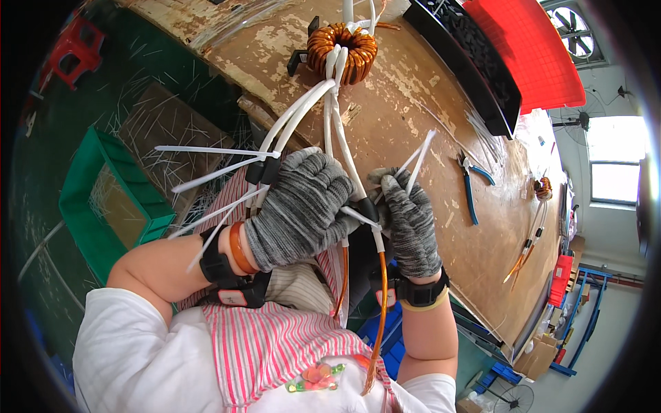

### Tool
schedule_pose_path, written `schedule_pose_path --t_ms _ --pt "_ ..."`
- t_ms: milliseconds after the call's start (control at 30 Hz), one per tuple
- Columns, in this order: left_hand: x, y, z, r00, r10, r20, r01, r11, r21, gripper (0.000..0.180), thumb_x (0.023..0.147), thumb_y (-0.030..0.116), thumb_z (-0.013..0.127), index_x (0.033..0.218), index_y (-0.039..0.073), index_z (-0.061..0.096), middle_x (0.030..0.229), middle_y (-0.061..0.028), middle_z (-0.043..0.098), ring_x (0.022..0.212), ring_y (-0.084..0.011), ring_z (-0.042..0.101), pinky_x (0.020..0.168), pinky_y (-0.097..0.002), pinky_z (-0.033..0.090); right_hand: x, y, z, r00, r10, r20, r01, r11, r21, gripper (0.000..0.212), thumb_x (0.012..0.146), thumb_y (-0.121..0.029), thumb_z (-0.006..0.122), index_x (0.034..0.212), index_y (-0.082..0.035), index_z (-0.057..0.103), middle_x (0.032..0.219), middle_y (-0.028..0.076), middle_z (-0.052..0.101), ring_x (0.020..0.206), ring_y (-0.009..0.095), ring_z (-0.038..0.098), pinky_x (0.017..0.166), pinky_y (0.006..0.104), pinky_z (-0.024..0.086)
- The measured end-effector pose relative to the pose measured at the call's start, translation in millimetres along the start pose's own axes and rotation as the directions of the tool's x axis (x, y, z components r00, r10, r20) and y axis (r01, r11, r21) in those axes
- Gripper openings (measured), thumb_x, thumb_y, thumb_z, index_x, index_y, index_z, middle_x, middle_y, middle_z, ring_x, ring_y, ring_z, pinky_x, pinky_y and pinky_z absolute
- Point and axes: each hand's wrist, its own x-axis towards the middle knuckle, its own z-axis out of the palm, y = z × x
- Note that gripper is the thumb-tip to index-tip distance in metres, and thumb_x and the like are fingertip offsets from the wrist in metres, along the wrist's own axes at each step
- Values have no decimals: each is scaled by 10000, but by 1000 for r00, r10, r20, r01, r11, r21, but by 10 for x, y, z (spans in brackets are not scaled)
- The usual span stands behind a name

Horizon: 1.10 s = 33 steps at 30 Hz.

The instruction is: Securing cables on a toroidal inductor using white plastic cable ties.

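A toroidal copper coil [320,55] lies at the far edge of the worktable, with white-sleeved leads [348,141] running from it toward me. My left hand [299,206], in a grey knit glove, is closed around leads at a black tube [369,210]; its fingertips are partly hidden. My right hand [412,227], gloved alike, pinches a white cable tie [421,162] beside that tube. Left of my left hand, more cable ties [213,153] stick out from black tubes [263,168] on the other leads. Bare copper wire [381,310] hangs below.
Blue-handled cutters [470,193] and loose cable ties [485,138] lie on the worn table [441,268] at right. A black tray [506,113] of small black parts and a red bin [533,48] stand behind. Another coil [542,187] lies farther right. A green bin [82,193] sits at left.
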Motion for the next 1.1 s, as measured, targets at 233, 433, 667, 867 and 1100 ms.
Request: schedule_pose_path --t_ms 233,433,667,867,1100 --pt "76 57 -59 995 -78 56 73 994 85 576 673 471 716 994 3 618 1028 -181 573 1058 -365 531 1029 -520 325 1 133 123 999 -13 -47 18 994 105 208 992 -210 496 1070 -56 613 769 -7 621 622 44 538 573 179 428" --pt "71 24 -10 997 -68 25 67 997 42 465 644 412 714 905 30 665 988 -122 608 1059 -327 541 1001 -496 354 -21 202 48 999 -40 -9 40 993 108 239 986 -235 515 1057 -38 631 776 -12 586 659 39 516 596 183 422" --pt "56 -81 3 1000 23 -10 -23 1000 2 340 666 341 700 903 97 705 941 -52 627 1016 -281 566 959 -465 382 43 173 145 957 -192 -218 200 980 14 157 967 -156 549 1021 -45 647 742 -16 570 638 47 502 590 201 424" --pt "9 -171 5 997 73 27 -65 971 -232 298 681 303 718 908 110 718 941 -38 626 993 -265 570 938 -473 388 45 57 81 990 -60 -130 64 998 22 164 955 -171 577 1040 -42 631 776 4 599 708 74 556 642 225 467" --pt "25 -94 -2 998 1 -56 -7 994 -109 290 634 273 733 871 108 707 928 -43 605 984 -269 553 936 -466 376 38 47 1 999 -30 -25 30 1000 -2 195 959 -227 563 975 -39 615 768 5 597 710 83 560 663 239 478"
